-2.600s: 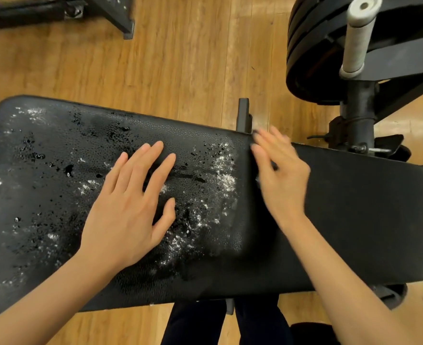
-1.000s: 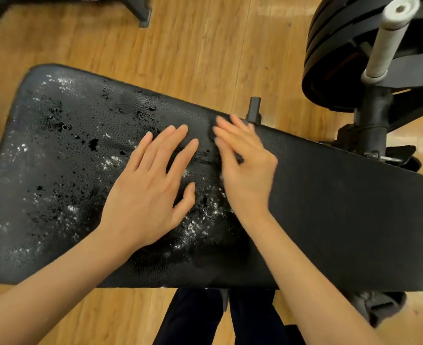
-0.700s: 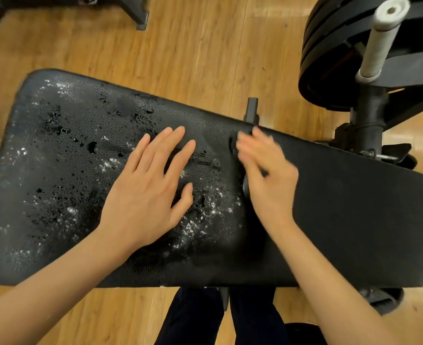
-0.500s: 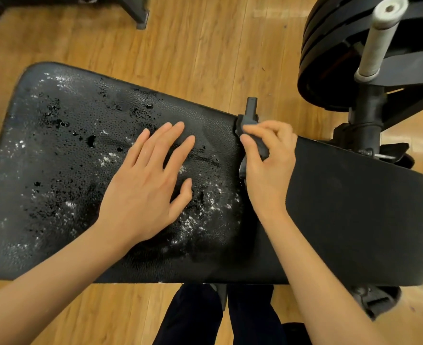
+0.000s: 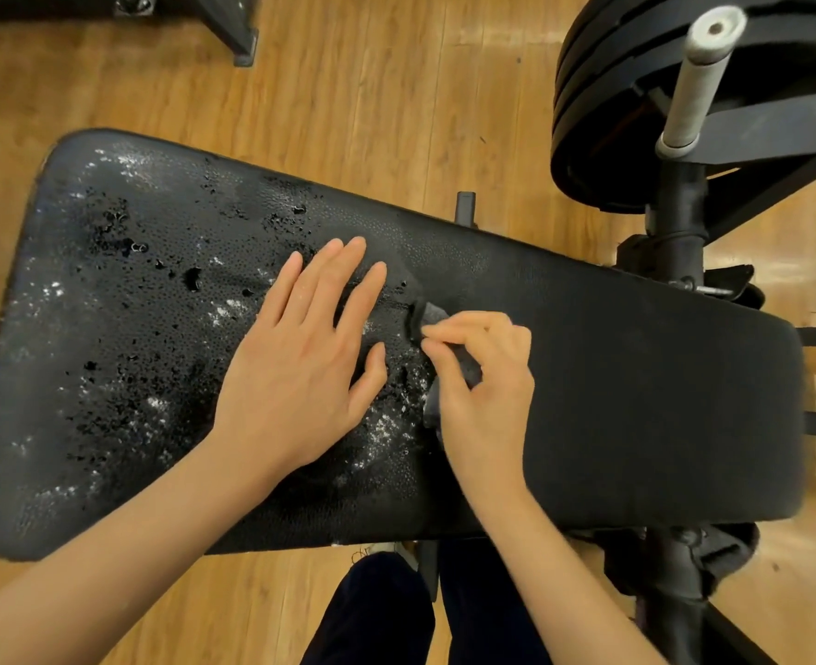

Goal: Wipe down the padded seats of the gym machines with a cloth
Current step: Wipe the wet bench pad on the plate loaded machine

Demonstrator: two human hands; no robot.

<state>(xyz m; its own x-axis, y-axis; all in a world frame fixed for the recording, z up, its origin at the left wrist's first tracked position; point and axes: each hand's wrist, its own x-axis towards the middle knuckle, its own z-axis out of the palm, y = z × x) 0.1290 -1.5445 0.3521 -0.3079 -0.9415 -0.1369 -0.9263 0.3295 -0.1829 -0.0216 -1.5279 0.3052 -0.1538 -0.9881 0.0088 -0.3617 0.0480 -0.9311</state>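
Observation:
A black padded bench seat (image 5: 636, 400) lies across the view, its left half wet with droplets and white foam specks. My left hand (image 5: 300, 367) rests flat on the wet part with straight, spread fingers. Just to its right, my right hand (image 5: 482, 386) has curled fingers that pinch a small dark grey cloth (image 5: 427, 319) against the pad near the middle. Most of the cloth is hidden under the fingers and palm. The right half of the seat looks dry and matte.
Stacked black weight plates (image 5: 636, 112) on a rack with a white-wrapped handle (image 5: 698, 74) stand at the upper right. A black frame foot (image 5: 233, 26) sits at the top left on the wooden floor (image 5: 372, 88). My dark-trousered legs (image 5: 396, 616) are below the bench.
My right hand has gone from flat fingers to a curled pinch on the cloth and has moved from the pad's far edge toward its middle. The left hand stayed in place.

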